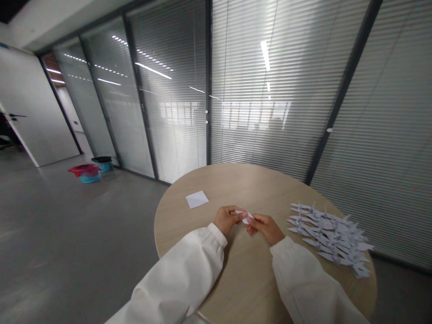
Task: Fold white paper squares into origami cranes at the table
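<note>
Between my two hands is a small folded piece of white paper (249, 216), held just above the round wooden table (232, 180). My left hand (228, 218) pinches its left side between thumb and fingers. On the other side, my right hand (265, 226) grips it with the thumb on top and the fingers curled under. The fingers cover much of the paper, so its exact fold is hard to make out. A flat square of white paper (197, 199) lies on the table beyond my left hand. To the right of my right hand sit many folded paper cranes (332, 234) in close rows.
Glass partitions with blinds (270, 90) stand right behind the table. On the grey floor to the left are a blue bin with a red liner (88, 173) and another with a black liner (103, 164). A white door (37, 99) stands ajar farther left.
</note>
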A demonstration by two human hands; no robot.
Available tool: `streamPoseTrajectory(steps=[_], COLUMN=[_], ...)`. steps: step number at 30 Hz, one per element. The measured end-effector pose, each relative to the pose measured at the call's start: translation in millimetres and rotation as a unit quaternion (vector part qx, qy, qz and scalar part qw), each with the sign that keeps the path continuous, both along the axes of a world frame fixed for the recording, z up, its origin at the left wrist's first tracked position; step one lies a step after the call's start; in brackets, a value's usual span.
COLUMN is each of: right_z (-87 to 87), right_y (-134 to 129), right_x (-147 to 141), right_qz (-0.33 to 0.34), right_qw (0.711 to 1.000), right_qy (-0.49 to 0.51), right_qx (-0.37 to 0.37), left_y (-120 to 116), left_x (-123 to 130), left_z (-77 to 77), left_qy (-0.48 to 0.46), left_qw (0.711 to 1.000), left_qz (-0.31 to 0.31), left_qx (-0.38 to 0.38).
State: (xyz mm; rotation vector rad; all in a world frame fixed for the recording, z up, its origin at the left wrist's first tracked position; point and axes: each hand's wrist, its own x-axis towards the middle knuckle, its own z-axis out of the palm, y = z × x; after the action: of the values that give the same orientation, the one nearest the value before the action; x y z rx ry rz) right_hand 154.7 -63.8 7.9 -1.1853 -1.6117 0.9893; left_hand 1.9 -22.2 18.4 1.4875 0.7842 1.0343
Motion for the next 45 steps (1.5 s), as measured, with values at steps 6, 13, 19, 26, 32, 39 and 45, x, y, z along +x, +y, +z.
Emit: streamPoseTrajectory(steps=[6, 13, 19, 26, 32, 39, 45], right_z=[-4.0, 0.0, 7.5, 11.3, 9.8, 4.8, 1.6], right_y=[3.6, 4.4, -1.4, -2.8, -3.9, -4.9, -3.3], right_x=[2.4, 7.9, 9.5, 10.6, 4.6, -2.3, -1.9], right_qz=[0.013, -0.043, -0.07, -0.07, -0.175, -0.148, -0.147], right_qw=[0.999, 0.998, 0.995, 0.994, 0.973, 0.925, 0.918], right_qy=[0.041, 0.032, -0.056, -0.084, -0.064, -0.162, -0.178], right_qx=[-0.024, -0.015, 0.04, 0.03, 0.135, 0.309, 0.323], left_y=[2.8, 4.2, 2.4, 5.2, 4.4, 4.0, -1.0], left_x=[-0.2, -1.2, -0.5, -1.2, -1.3, 0.8, 1.3], left_z=[-2.6, -1.3, -1.2, -1.2, 0.0, -3.8, 0.6], left_qy=[-0.034, -0.069, -0.097, -0.078, -0.081, -0.099, -0.068], left_qw=[0.999, 0.996, 0.989, 0.987, 0.984, 0.977, 0.981], left_qz=[-0.018, -0.025, -0.048, -0.056, -0.017, -0.045, -0.044], left_qx=[-0.023, -0.056, -0.1, -0.132, -0.156, -0.184, -0.178])
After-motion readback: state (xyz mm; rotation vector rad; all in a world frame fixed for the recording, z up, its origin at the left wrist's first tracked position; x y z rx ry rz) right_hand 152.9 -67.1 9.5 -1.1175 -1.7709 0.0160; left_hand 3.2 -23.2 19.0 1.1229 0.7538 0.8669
